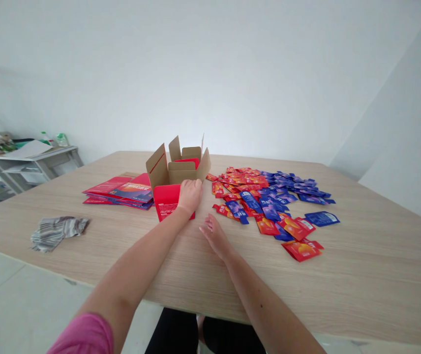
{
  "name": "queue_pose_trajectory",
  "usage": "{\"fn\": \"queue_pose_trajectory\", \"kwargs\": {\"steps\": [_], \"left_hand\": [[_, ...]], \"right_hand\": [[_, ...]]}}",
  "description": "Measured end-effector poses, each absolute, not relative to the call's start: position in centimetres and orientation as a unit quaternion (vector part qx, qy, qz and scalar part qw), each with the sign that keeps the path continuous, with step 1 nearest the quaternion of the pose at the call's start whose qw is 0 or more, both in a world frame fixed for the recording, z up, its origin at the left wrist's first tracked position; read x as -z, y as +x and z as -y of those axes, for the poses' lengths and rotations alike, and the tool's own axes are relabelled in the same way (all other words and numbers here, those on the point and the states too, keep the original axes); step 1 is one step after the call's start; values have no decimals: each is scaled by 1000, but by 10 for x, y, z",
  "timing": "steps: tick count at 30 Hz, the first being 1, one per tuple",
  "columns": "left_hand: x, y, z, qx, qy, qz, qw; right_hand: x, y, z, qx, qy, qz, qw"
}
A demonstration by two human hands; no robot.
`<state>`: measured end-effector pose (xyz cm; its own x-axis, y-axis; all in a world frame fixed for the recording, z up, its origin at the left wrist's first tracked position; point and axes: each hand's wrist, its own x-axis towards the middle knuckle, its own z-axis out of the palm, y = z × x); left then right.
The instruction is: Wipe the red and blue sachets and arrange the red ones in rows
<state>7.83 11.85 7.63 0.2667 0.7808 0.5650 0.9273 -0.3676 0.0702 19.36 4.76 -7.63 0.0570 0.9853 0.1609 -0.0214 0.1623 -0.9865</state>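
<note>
1. The near box (166, 200), with its red printed side facing the person, is set upright on the table (365, 275), a little left of centre. Its brown flaps are seen raised.
2. At its front right corner the left hand (190, 195) is placed. The fingers are folded in, and the cardboard edge appears to be pinched by this grip, though the fingertips are hidden.
3. By the right hand (214, 235) nothing is held. Its grip is loosely spread, fingers slightly bent, low over the table between the near box and the packets; whether the surface is touched cannot be told.
4. As done may be counted the opening-out of two boxes: the near box and, just behind it, the far box (191, 152), whose flaps are likewise raised. Neither top is closed.
5. As not yet done may be counted the stack of flat cartons (124, 191), left of the near box, which are left unfolded.
6. To the right, red packets (245, 180) and blue packets (299, 186) are spread loose in an overlapping heap, a few being scattered nearer the front. Whether any have been put inside either box is not shown.
7. An early stage of the work is therefore suggested, with most of the material seemingly unhandled.
8. A crumpled striped cloth (58, 233) is left apart, near the table's front left edge.
</note>
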Motion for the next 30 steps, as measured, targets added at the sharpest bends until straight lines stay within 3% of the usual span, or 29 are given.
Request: {"fn": "queue_pose_trajectory", "kwargs": {"steps": [6,12,18,23,30], "left_hand": [[-83,68,-150,321,-756,550,152],[-56,2,-126,396,-568,703,163],[-28,-91,-124,272,-587,758,87],[-20,-112,-125,163,-662,728,68],[-46,-129,-108,180,-665,713,127]], "right_hand": [[80,200,-49,-452,-462,540,540],[86,200,-56,-455,-467,551,520],[86,198,-56,-447,-462,557,526],[83,201,-54,-450,-452,550,539],[77,204,-49,-464,-440,534,553]]}}
